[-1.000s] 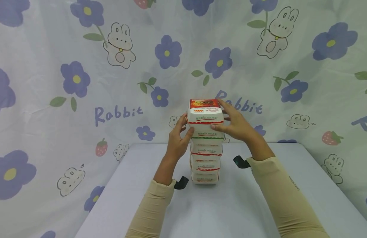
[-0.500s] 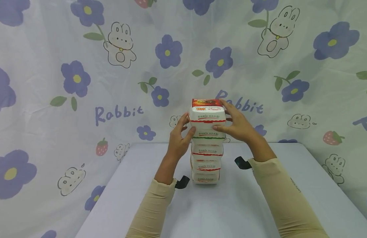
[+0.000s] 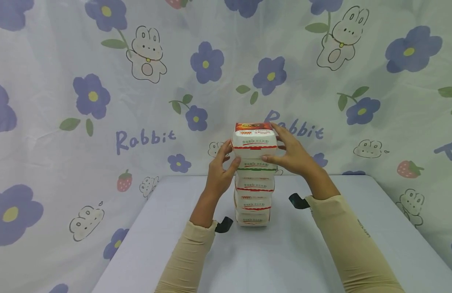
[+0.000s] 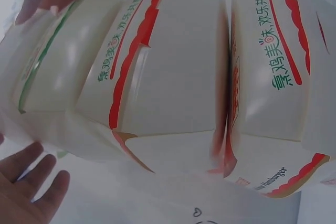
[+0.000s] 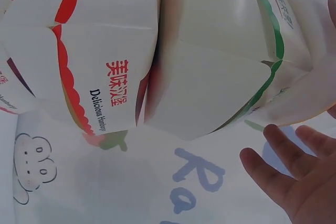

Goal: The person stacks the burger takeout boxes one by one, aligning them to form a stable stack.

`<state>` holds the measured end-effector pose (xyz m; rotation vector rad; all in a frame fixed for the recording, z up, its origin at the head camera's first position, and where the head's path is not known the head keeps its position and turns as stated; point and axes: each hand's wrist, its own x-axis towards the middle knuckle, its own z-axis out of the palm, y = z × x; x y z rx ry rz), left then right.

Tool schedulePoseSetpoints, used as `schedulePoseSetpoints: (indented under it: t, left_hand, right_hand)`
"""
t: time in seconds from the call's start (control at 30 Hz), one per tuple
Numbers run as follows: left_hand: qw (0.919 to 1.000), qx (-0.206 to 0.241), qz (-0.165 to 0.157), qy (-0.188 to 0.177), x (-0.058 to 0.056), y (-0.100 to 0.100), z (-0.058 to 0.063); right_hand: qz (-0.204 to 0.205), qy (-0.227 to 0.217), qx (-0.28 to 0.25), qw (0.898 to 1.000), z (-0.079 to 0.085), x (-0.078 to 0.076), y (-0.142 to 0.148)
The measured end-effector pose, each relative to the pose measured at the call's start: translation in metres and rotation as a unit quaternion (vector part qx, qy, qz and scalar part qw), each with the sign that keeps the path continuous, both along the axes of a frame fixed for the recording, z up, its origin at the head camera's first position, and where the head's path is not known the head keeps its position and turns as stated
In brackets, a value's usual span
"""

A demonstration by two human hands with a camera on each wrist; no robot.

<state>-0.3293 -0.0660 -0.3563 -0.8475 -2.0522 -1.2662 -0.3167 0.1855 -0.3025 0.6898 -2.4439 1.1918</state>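
A column of several white paper hamburger boxes (image 3: 253, 186) stands on the table. The top hamburger box (image 3: 255, 141) has a red printed lid and a red scalloped line; the one below it (image 3: 256, 165) carries a green line. My left hand (image 3: 221, 169) grips the top box at its left side, thumb at the lower front corner. On the right, my right hand (image 3: 292, 149) holds the same box, thumb across its lower front and fingers along the side. In the right wrist view, several fingers (image 5: 283, 166) spread beside the box. The box's back is hidden.
The boxes stand on a white table (image 3: 167, 252) whose back edge meets a patterned curtain (image 3: 138, 106) with flowers and rabbits. Black wrist mounts stick out from the left sleeve (image 3: 185, 256) and the right sleeve (image 3: 350, 240).
The top box has shifted slightly right, and its front has tipped up a little, so less of the lid shows. Both hands keep nearly the same place; the boxes below stay put.
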Motion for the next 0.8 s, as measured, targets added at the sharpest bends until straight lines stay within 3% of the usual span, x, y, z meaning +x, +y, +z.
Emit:
schedulePoseSetpoints:
  t: [0.8]
  left_hand:
    - [0.9999, 0.009, -0.004, -0.010, 0.0000, -0.0054, -0.0025]
  right_hand:
    - [-0.005, -0.005, 0.007, 1.000, -0.0040, -0.0004, 0.0042]
